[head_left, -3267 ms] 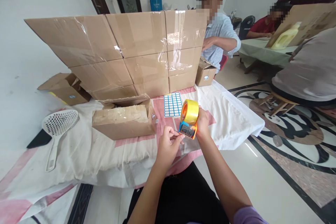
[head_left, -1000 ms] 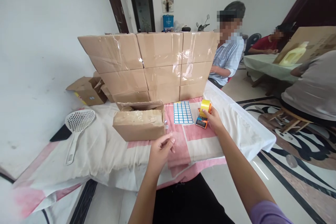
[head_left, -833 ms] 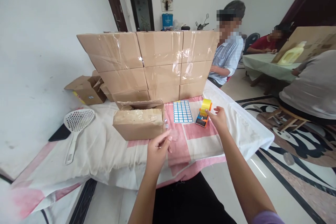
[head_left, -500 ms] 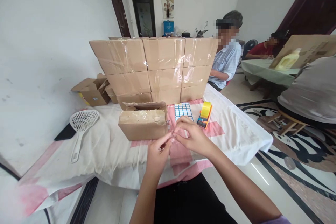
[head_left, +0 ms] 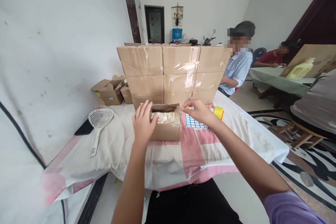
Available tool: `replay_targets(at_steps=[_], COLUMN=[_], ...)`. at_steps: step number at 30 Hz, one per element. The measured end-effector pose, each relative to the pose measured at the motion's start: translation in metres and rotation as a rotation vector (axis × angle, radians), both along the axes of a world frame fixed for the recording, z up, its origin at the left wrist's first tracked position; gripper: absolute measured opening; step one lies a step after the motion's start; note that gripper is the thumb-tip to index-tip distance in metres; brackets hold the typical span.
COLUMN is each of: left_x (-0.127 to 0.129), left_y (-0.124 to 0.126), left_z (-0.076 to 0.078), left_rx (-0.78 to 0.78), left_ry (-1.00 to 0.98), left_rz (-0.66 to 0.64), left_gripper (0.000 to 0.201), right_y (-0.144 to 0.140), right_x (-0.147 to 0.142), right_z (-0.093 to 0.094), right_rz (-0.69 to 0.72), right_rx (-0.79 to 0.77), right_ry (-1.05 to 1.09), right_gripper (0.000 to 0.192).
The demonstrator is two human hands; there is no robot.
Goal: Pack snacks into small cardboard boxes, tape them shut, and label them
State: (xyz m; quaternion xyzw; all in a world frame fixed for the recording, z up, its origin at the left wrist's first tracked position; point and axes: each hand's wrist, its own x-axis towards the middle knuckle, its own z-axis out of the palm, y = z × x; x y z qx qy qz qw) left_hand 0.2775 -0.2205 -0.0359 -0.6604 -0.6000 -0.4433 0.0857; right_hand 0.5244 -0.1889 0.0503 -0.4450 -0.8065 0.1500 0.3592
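Observation:
A small cardboard box sits in front of me, its top partly open and clear tape across its near upper edge. Over its left end lies my left hand, fingers stretched out and thumb apart, touching the box. At the upper right corner my right hand is closed in a pinch; what its fingertips hold, if anything, is too small to make out. Under that hand lies a sheet of blue-bordered labels, partly covered. A yellow tape roll shows behind my right wrist, its dispenser mostly hidden.
Stacked taped cartons stand behind the box. To the left are an opened carton and a white slotted scoop on the tablecloth. A person in a light shirt is beyond the table's right side; others sit farther right.
My hands have parted from a pinch in front of the box. The left moved onto the box's left end, the right to its upper right corner. The view has shifted left.

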Motion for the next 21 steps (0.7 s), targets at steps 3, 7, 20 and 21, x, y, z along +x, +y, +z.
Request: replay_targets(at_steps=[3, 7, 20, 21], left_x=[-0.01, -0.014, -0.006, -0.004], left_y=[0.015, 0.009, -0.006, -0.007], left_z=[0.007, -0.008, -0.023, -0.023], left_rx=[-0.081, -0.1, -0.14, -0.143], left_ry=[0.213, 0.221, 0.185, 0.205], left_rz=[-0.13, -0.157, -0.129, -0.129], left_gripper=[0.053, 0.05, 0.046, 0.044], right_y=[0.028, 0.04, 0.066, 0.067], right_x=[-0.015, -0.028, -0.077, -0.076], right_z=[0.003, 0.002, -0.027, -0.028], right_rz=[-0.086, 0.106, -0.077, -0.064], right_rx=[0.054, -0.202, -0.431, -0.431], right_ry=[-0.088, 0.067, -0.186, -0.2], right_gripper=[0.012, 0.013, 0.007, 0.007])
